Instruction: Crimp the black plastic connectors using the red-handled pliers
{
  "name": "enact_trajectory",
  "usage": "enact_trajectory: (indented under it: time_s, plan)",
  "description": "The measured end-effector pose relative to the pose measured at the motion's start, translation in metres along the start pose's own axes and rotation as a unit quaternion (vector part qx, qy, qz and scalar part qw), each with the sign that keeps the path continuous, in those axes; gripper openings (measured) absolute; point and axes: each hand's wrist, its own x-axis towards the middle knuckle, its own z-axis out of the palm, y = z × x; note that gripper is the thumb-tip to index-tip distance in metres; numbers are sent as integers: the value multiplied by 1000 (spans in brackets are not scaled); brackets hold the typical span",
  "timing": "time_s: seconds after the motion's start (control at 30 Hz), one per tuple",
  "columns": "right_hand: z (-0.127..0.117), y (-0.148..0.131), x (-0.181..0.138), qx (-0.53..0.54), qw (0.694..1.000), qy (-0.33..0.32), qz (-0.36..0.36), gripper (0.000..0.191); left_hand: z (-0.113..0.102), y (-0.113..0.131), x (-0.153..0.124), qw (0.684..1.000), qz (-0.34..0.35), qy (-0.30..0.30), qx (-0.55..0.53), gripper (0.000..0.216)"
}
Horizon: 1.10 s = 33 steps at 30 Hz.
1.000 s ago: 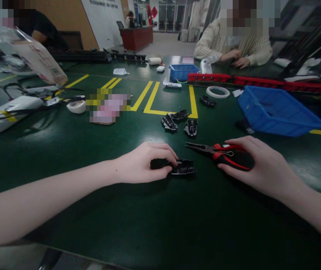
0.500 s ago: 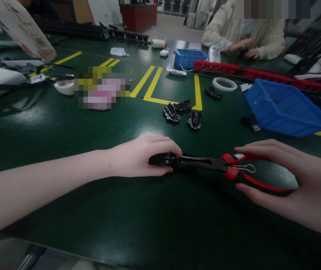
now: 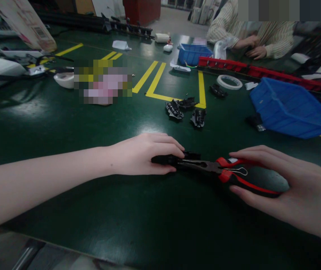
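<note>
My left hand (image 3: 151,153) is closed round a small black plastic part (image 3: 164,160), pinning it near the green tabletop with thumb and fingers. In my right hand (image 3: 295,187) are long-nose pliers (image 3: 212,167) with red and black handles and a wire spring between them. The jaws point left and reach the part beside my left fingertips. Whether the tips grip the part I cannot tell. Beyond my hands lie several similar black parts, among them one on the left (image 3: 174,109) and one on the right (image 3: 198,117).
A tilted blue bin (image 3: 292,108) stands at right, near a tape roll (image 3: 229,82). Farther back are a smaller blue bin (image 3: 194,54) and a long red strip (image 3: 222,63). A co-worker in a striped sleeve (image 3: 223,26) sits across the green table (image 3: 64,210).
The pliers and my right hand have shifted left, toward my left hand. The view has tilted slightly. My left hand still holds the black part.
</note>
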Motion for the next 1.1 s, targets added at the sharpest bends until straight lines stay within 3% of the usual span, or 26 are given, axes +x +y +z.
enact_trajectory:
  time_s: [0.3,0.6,0.93,1.1]
  plan:
    - [-3,3,-2,-6,1000,4,-10,32,0,-2,0,1000,9,-2,5,25]
    - [7,18,1,-60,993,5,-97,37,-1,-2,0,999,4,-33,1,29]
    - [24,28,4,-40,992,33,-117,38,2,-3,4,998,-16,-56,18,53]
    - [25,29,4,-43,990,36,-129,41,2,-2,6,997,-37,-65,20,42]
